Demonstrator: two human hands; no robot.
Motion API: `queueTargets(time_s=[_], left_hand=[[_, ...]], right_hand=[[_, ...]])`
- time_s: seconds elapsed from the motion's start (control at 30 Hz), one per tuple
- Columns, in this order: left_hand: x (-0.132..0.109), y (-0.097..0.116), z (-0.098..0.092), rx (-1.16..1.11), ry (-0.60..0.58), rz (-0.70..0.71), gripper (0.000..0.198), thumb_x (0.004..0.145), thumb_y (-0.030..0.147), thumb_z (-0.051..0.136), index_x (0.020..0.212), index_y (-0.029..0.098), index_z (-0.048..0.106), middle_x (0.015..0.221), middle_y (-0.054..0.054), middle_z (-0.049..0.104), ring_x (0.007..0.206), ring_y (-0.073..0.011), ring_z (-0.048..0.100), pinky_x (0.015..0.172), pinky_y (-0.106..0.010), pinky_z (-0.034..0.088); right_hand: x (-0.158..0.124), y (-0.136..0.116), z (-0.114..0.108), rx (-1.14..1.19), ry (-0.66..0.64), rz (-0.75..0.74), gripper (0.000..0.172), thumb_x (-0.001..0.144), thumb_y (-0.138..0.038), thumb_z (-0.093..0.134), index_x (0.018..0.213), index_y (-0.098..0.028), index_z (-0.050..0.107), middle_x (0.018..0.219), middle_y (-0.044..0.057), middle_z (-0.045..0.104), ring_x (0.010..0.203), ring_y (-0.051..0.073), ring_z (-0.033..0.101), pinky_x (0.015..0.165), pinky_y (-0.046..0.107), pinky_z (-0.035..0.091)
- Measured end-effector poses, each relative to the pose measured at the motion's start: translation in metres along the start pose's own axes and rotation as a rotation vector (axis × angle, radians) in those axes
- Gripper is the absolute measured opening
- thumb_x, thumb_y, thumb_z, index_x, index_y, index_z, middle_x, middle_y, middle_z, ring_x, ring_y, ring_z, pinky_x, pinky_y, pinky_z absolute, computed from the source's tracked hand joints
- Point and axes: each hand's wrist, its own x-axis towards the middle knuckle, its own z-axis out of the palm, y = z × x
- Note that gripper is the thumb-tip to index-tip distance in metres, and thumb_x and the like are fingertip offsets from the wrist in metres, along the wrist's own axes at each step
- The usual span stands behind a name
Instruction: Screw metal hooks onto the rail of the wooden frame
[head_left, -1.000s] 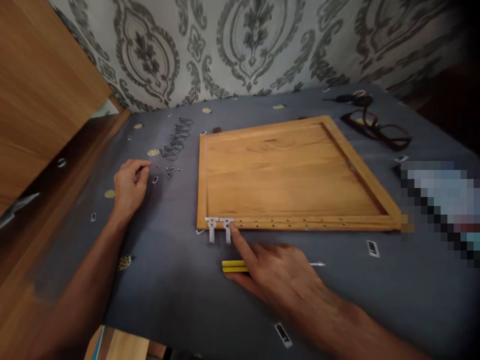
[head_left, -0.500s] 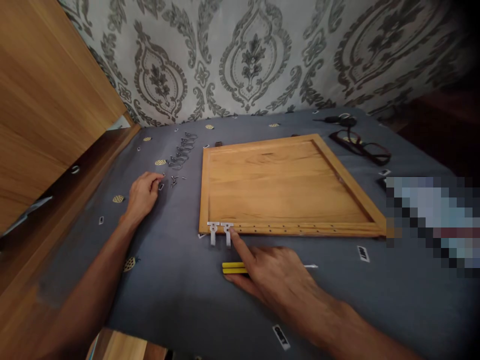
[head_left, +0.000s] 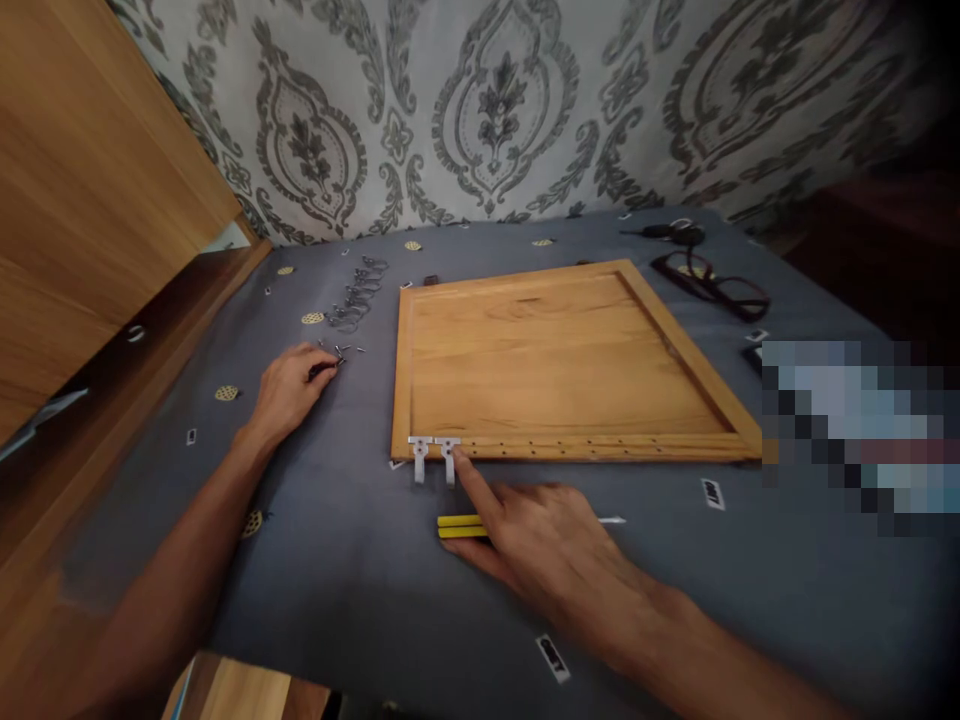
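A wooden panel point(head_left: 540, 360) with a raised frame lies on the grey cloth, a double row of small holes along its near edge. Two silver metal hooks point(head_left: 419, 460) sit at the near left corner, their ends hanging over the edge. My right hand point(head_left: 555, 535) is wrapped round a yellow-handled screwdriver point(head_left: 459, 527), whose metal tip shows beyond the palm. Its outstretched index finger presses against the second hook point(head_left: 448, 462). On the left, my left hand point(head_left: 291, 385) pinches at a small pile of screws point(head_left: 343, 351), thumb and fingertips closed on a screw.
Several more metal hooks point(head_left: 361, 290) lie in a row behind the screws. Glasses point(head_left: 712, 288) and keys point(head_left: 679, 232) rest at the back right, near a blurred-out object point(head_left: 862, 430). A wooden cabinet point(head_left: 97, 190) rises at left; patterned fabric point(head_left: 495, 110) stands behind.
My left hand has moved right onto the screws and closed its fingertips there. My right index finger stays on the second hook. The whole view has shifted slightly.
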Motion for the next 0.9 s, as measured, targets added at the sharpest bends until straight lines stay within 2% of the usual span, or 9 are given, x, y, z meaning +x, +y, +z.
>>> queueTargets(time_s=[0.13, 0.23, 0.33, 0.5, 0.63, 0.77, 0.9], left_hand=[[0.0, 0.001, -0.003, -0.036, 0.003, -0.036, 0.023, 0.091, 0.035, 0.059, 0.103, 0.016, 0.065, 0.102, -0.006, 0.066, 0.091, -0.0178, 0.062, 0.087, -0.039, 0.054], [0.001, 0.001, -0.006, -0.076, 0.007, -0.05, 0.014, 0.087, 0.027, 0.06, 0.095, 0.02, 0.069, 0.095, -0.004, 0.068, 0.083, -0.0175, 0.06, 0.079, -0.034, 0.048], [0.002, 0.002, -0.01, -0.129, -0.01, -0.051, 0.01, 0.082, 0.027, 0.061, 0.083, 0.021, 0.068, 0.087, -0.003, 0.068, 0.079, -0.017, 0.059, 0.073, -0.031, 0.043], [0.003, 0.005, -0.016, -0.229, -0.082, -0.053, 0.013, 0.073, 0.031, 0.066, 0.068, 0.02, 0.063, 0.071, 0.001, 0.064, 0.066, -0.013, 0.053, 0.064, -0.027, 0.038], [0.002, 0.01, -0.024, -0.302, -0.117, -0.092, 0.013, 0.071, 0.032, 0.066, 0.067, 0.02, 0.065, 0.065, 0.002, 0.063, 0.06, -0.0116, 0.05, 0.061, -0.026, 0.036], [-0.003, 0.027, -0.038, -0.413, -0.144, -0.12, 0.018, 0.072, 0.037, 0.067, 0.073, 0.019, 0.067, 0.068, 0.001, 0.064, 0.064, -0.0114, 0.054, 0.063, -0.024, 0.04], [-0.008, 0.066, -0.048, -0.533, -0.227, -0.094, 0.023, 0.071, 0.041, 0.071, 0.075, 0.018, 0.066, 0.068, 0.001, 0.063, 0.061, -0.0102, 0.053, 0.058, -0.022, 0.041]], right_hand=[[-0.002, 0.0, -0.004, 0.018, -0.029, -0.002, 0.062, 0.097, -0.044, 0.051, 0.144, -0.004, 0.043, 0.083, 0.013, 0.077, 0.07, 0.025, 0.073, 0.053, 0.033, 0.046], [-0.003, 0.0, -0.005, 0.004, -0.028, -0.007, 0.066, 0.097, -0.046, 0.052, 0.145, -0.004, 0.041, 0.081, 0.013, 0.076, 0.069, 0.027, 0.073, 0.053, 0.034, 0.047], [-0.003, 0.0, -0.004, -0.009, -0.019, -0.007, 0.069, 0.096, -0.05, 0.051, 0.146, -0.003, 0.04, 0.082, 0.013, 0.076, 0.07, 0.027, 0.073, 0.053, 0.036, 0.048], [-0.002, 0.001, -0.003, 0.005, -0.021, -0.015, 0.068, 0.096, -0.051, 0.05, 0.145, -0.004, 0.041, 0.082, 0.011, 0.076, 0.07, 0.025, 0.073, 0.052, 0.034, 0.047], [-0.002, 0.001, -0.003, 0.01, -0.012, -0.01, 0.068, 0.096, -0.05, 0.052, 0.144, -0.003, 0.042, 0.082, 0.011, 0.076, 0.07, 0.025, 0.073, 0.051, 0.035, 0.046], [-0.003, 0.002, 0.001, 0.019, 0.009, -0.017, 0.072, 0.096, -0.05, 0.052, 0.147, -0.002, 0.036, 0.083, 0.011, 0.076, 0.069, 0.025, 0.073, 0.05, 0.035, 0.045], [-0.004, 0.002, 0.005, 0.04, 0.052, -0.032, 0.072, 0.096, -0.052, 0.051, 0.147, -0.002, 0.036, 0.082, 0.01, 0.075, 0.067, 0.026, 0.072, 0.048, 0.036, 0.042]])
